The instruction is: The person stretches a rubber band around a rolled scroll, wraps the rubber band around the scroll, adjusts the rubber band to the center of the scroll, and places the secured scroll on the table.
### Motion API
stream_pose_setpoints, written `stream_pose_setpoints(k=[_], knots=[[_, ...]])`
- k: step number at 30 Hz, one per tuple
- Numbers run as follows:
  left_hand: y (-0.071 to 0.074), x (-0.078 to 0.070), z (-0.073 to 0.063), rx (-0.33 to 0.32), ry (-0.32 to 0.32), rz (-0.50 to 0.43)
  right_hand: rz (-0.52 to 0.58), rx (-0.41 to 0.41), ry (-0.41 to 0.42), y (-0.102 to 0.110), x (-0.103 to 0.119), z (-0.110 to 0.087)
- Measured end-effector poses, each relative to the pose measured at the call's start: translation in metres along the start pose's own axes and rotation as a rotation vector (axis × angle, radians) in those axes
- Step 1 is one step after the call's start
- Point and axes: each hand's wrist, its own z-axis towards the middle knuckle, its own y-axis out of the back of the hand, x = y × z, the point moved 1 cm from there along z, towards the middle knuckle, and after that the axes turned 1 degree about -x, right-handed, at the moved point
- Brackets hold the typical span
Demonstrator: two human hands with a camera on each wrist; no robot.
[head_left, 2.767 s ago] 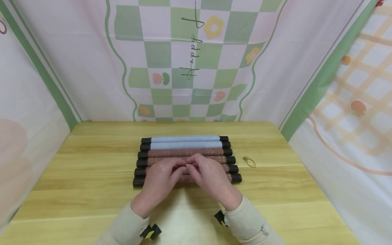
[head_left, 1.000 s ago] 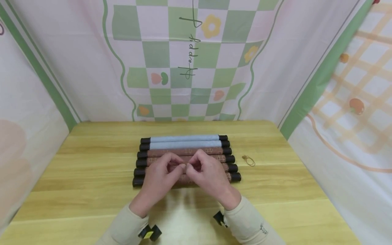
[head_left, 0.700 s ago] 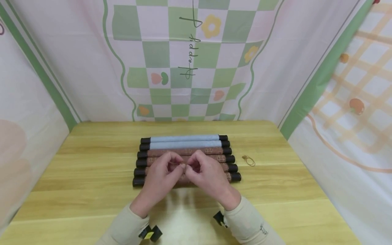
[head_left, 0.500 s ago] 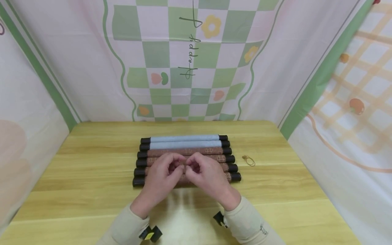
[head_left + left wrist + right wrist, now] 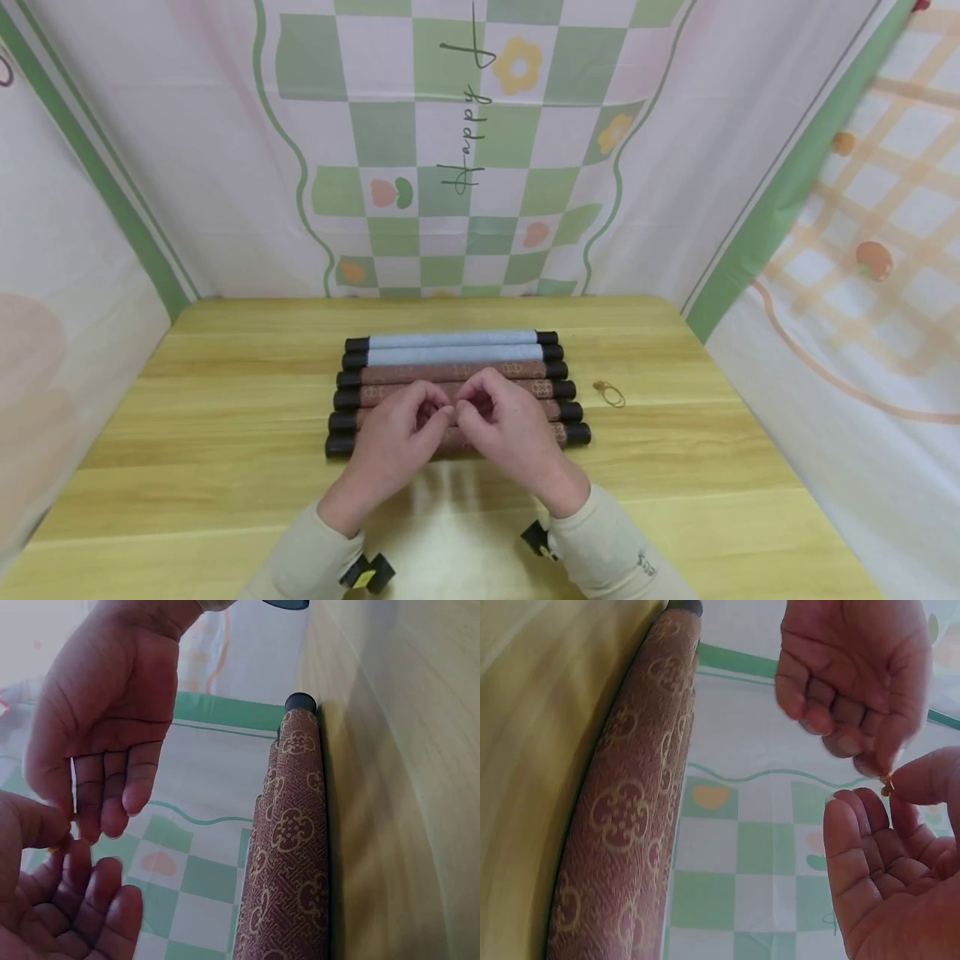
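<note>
In front of me my left hand (image 5: 393, 446) and right hand (image 5: 513, 433) meet fingertip to fingertip above a row of rolled scrolls. Both pinch a small orange-gold piece of cord (image 5: 886, 785), also visible between the fingertips in the left wrist view; most of it is hidden. Under the hands lie several brown patterned scrolls (image 5: 416, 372) with black end knobs. Two light blue scrolls (image 5: 453, 340) lie behind them. From the left wrist the nearest brown scroll (image 5: 292, 832) shows beside the hands, apart from them.
A thin brown cord loop (image 5: 613, 394) with a small knotted end lies right of the scrolls on the wooden table (image 5: 675, 467). A checkered curtain (image 5: 450, 133) hangs behind the table, with more cloth at both sides.
Both hands stay over the scrolls, with small finger movements around the tiny cord. The left fingers are slightly lower than a second ago. Scrolls and the loop on the table have not moved.
</note>
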Motion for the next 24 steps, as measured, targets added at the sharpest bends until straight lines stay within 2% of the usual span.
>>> stream_pose_setpoints(k=[4,8,12,17,19,21,24], knots=[[-0.0009,0.0007,-0.0011,0.022,-0.032,0.034,0.092,0.025,-0.073,0.0003,0.002,-0.0007],[-0.0009,-0.0003,-0.0012,0.027,-0.034,0.021,0.12,0.027,-0.077,-0.0001,0.0023,-0.001],[0.0004,-0.0018,-0.0007,0.059,0.003,-0.074,0.126,0.034,-0.074,-0.0004,0.0021,-0.0016],[0.0035,-0.0049,-0.0001,0.112,0.092,-0.323,0.149,0.066,-0.088,0.0005,0.0019,-0.0027],[0.0044,-0.0056,0.0006,0.128,0.107,-0.387,0.154,0.074,-0.086,0.0008,0.0018,-0.0028],[0.0051,-0.0053,0.0014,0.138,0.101,-0.399,0.145,0.079,-0.079,0.0006,0.0015,-0.0027],[0.0061,-0.0034,0.0023,0.146,0.078,-0.36,0.123,0.083,-0.069,0.0001,0.0013,-0.0026]])
